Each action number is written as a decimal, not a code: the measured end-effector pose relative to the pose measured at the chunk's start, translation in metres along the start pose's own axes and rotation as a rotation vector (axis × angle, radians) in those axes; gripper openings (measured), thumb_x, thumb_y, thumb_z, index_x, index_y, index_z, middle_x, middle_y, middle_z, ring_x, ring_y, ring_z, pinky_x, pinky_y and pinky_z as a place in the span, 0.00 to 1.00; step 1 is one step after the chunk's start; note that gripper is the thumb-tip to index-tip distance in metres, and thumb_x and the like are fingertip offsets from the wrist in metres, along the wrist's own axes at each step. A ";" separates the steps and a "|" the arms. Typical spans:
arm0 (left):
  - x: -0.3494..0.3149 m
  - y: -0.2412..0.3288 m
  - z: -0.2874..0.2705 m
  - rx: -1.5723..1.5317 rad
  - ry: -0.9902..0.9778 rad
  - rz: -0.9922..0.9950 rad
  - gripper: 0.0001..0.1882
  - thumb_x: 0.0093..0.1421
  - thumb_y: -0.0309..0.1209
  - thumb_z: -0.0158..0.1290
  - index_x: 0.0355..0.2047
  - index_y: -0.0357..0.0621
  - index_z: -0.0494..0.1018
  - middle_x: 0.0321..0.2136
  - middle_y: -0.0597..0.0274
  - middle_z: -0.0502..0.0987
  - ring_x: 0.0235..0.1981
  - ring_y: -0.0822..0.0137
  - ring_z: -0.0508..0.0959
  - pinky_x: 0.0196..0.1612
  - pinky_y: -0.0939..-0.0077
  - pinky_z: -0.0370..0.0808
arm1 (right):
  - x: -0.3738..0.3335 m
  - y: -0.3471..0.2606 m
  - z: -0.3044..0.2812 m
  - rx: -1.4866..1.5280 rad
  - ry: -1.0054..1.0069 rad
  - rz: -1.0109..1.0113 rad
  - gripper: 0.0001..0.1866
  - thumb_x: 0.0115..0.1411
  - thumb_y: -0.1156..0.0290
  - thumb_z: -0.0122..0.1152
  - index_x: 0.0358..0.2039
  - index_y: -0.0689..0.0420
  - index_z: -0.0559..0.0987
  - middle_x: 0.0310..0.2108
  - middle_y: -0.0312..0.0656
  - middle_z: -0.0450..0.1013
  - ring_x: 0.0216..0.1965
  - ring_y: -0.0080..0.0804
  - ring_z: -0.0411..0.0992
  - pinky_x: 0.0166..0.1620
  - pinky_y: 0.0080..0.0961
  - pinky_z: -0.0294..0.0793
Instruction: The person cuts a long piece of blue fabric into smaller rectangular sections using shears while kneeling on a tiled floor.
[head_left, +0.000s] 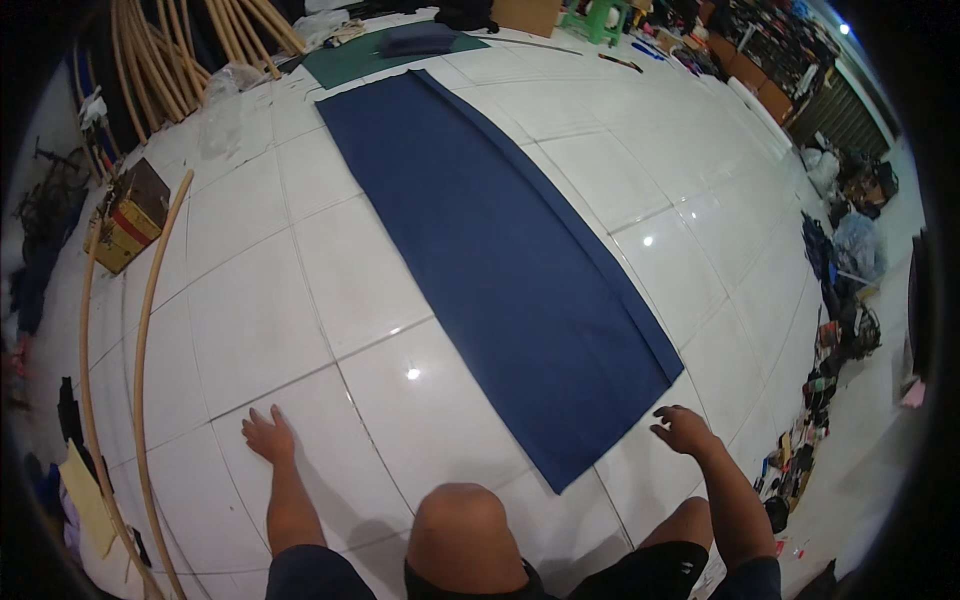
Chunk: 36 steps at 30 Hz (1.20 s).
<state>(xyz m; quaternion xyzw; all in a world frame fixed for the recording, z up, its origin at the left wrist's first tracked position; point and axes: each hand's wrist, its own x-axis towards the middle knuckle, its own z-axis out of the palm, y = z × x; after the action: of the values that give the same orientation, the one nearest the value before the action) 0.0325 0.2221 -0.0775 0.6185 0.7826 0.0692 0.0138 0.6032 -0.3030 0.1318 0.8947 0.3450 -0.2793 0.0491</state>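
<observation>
A long piece of dark blue fabric (490,260) lies flat on the white tiled floor, stretching from the near right to the far middle. Along its right side runs a folded-over strip. My right hand (685,430) is just off the fabric's near right corner, fingers loosely bent and apart, holding nothing. Well to the left of the cloth, my left hand (268,435) is over the bare tiles with its fingers spread and nothing in it.
Two long wooden poles (150,300) lie at the left beside a worn box (135,215). More poles (160,60) lean at the far left. A green cloth (345,65) lies beyond the fabric, near a green stool (600,20). Assorted clutter (850,250) lines the right side.
</observation>
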 end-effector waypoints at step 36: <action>0.559 0.015 -0.033 -0.418 0.312 0.016 0.28 0.69 0.39 0.55 0.58 0.27 0.64 0.53 0.37 0.68 0.57 0.40 0.65 0.62 0.45 0.61 | 0.510 -0.882 0.017 0.000 0.355 -0.484 0.44 0.61 0.39 0.57 0.70 0.52 0.62 0.70 0.63 0.51 0.74 0.67 0.41 0.69 0.71 0.35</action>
<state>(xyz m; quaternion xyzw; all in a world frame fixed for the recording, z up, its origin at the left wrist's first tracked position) -0.0873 0.7647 -0.0074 0.5903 0.7390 0.3242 0.0200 0.3352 0.6607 -0.0620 0.8214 0.5513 -0.1223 -0.0800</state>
